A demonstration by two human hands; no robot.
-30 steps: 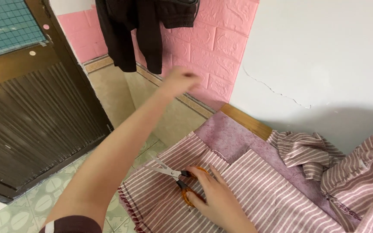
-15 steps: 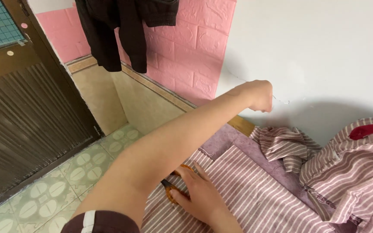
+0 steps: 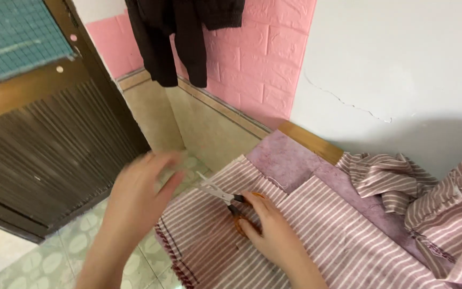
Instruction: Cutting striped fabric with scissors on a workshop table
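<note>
One pair of scissors (image 3: 225, 199), orange-handled, sits on the flat striped cloth (image 3: 316, 241), its handles gripped in the right hand (image 3: 271, 227), blades parted and pointing left toward the cloth's edge. The left hand (image 3: 137, 200) hovers spread and empty just left of those blades. Beyond the scissors, two bunched striped pieces (image 3: 434, 198) lie by the wall.

Scissors (image 3: 225, 199) lie on a cloth (image 3: 316, 241) spread over a table (image 3: 290, 160), under the right hand (image 3: 271, 230). The left hand (image 3: 140, 195) hovers left of them. More cloth (image 3: 429, 198) is heaped at right; a door (image 3: 44, 139) stands left.
</note>
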